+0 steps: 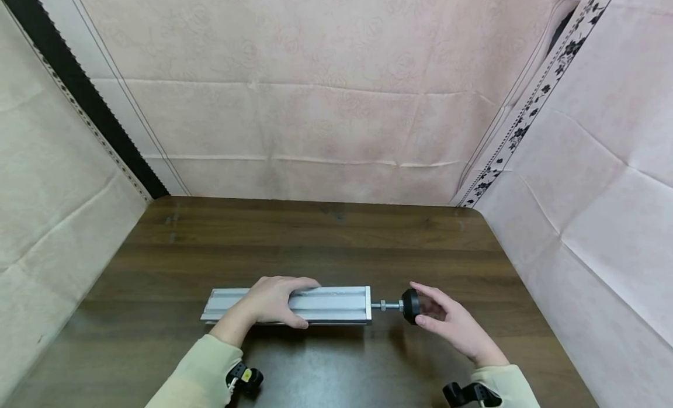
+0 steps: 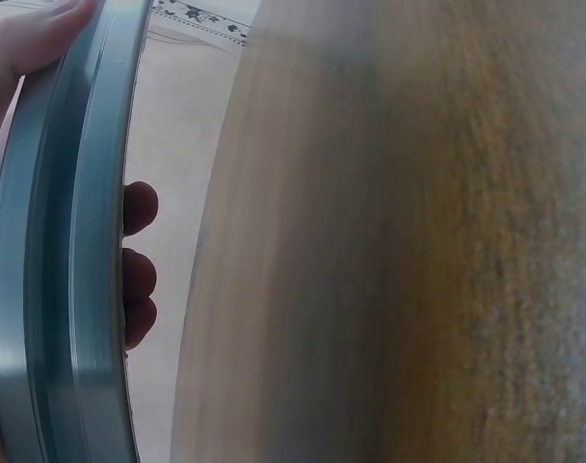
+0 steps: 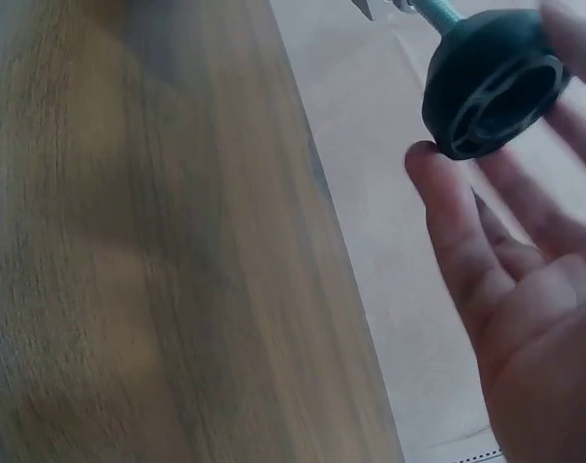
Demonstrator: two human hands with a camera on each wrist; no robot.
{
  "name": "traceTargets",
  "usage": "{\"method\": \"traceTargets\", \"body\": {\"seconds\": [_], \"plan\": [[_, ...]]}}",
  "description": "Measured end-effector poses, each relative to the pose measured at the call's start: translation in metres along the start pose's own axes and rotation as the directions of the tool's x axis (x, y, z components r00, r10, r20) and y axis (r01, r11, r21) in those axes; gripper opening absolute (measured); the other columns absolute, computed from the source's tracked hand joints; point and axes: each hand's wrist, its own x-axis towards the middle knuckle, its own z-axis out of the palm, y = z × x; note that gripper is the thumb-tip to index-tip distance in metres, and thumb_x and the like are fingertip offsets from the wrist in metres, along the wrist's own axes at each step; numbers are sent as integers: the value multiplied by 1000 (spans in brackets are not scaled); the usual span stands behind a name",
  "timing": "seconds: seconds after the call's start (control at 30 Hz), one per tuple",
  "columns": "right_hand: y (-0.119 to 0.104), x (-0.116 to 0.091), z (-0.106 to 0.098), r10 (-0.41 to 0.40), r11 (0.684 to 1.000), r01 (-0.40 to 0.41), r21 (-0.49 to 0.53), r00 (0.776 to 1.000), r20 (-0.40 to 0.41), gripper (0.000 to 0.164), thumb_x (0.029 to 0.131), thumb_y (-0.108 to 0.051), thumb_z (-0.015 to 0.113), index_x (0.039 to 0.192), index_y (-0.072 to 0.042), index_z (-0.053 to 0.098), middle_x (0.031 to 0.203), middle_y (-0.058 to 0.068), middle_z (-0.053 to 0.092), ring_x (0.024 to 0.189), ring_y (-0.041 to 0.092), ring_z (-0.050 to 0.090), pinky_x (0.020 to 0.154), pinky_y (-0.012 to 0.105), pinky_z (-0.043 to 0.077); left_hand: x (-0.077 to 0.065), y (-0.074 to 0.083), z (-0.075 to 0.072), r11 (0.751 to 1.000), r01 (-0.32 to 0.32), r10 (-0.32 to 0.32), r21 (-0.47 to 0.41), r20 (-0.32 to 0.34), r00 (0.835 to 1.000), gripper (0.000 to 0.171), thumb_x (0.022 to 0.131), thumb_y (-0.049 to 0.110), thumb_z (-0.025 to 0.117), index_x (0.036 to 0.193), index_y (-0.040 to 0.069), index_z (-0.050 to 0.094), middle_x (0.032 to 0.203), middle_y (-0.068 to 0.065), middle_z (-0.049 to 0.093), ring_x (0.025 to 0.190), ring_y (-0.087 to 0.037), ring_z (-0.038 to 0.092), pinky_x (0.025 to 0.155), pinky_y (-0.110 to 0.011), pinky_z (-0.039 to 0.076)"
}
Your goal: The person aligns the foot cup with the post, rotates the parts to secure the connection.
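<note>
A length of silver aluminium profile point(image 1: 336, 306) lies sideways across the head view, raised over the tabletop with its shadow below. My left hand point(image 1: 270, 300) grips it near the middle; in the left wrist view the fingertips point(image 2: 139, 207) curl round its far side. From the profile's right end sticks a threaded rod point(image 1: 392, 306) with a nut on it, ending in a round black levelling foot point(image 1: 410, 306). With thumb and fingers at the rim, my right hand point(image 1: 452, 323) pinches that foot. The foot's ribbed, hollow underside point(image 3: 510, 96) faces the right palm.
A dark brown wooden table point(image 1: 315, 238) spreads beneath both hands. Pale patterned cloth point(image 1: 315, 121) hangs behind it, with more cloth at the left point(image 1: 58, 221) and right point(image 1: 594, 192) sides. Each wrist wears a black camera mount point(image 1: 244, 377).
</note>
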Motion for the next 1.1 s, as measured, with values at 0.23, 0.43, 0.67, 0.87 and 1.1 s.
{"method": "traceTargets", "body": {"seconds": [0.23, 0.43, 0.67, 0.87, 1.1], "plan": [[0, 2, 0, 65, 998, -65, 14, 998, -15, 56, 92, -11, 59, 143, -10, 36, 131, 21, 45, 102, 12, 58, 79, 32, 49, 0, -1, 1, 1000, 5, -5, -5, 1, 1000, 71, 65, 59, 72, 130, 38, 53, 124, 14, 57, 105, -11, 56, 86, -45, 37], [1, -1, -1, -80, 997, 79, 12, 997, 11, 70, 84, -4, 69, 144, -13, 33, 142, 10, 33, 119, 9, 46, 92, 25, 41, 0, -4, 0, 1000, 8, -8, -10, 5, 1000, 72, 65, 58, 73, 130, 36, 53, 124, 13, 57, 106, -11, 55, 85, -45, 38], [6, 1, 0, -184, 982, 182, 50, 982, 36, 57, 86, 2, 63, 138, -1, 41, 130, 12, 42, 110, 17, 54, 88, 27, 45, -1, -4, 0, 1000, 12, -12, -13, 15, 1000, 72, 65, 60, 72, 131, 35, 53, 125, 13, 56, 108, -12, 55, 86, -44, 38], [3, 2, 3, -8, 1000, 8, 4, 999, -33, 49, 90, -7, 60, 136, -1, 45, 116, 13, 52, 89, 19, 62, 73, 30, 50, -1, -3, 1, 1000, -4, 4, -14, 6, 1000, 73, 66, 60, 71, 131, 33, 54, 125, 11, 57, 107, -13, 55, 85, -45, 38], [2, 3, 4, 76, 997, -75, 22, 995, -64, 45, 95, -12, 55, 137, -2, 42, 116, 20, 51, 79, 22, 61, 71, 31, 50, 0, -4, 4, 1000, -2, 2, 2, 7, 1000, 73, 65, 60, 71, 131, 35, 53, 124, 13, 57, 107, -13, 55, 85, -46, 38]]}}
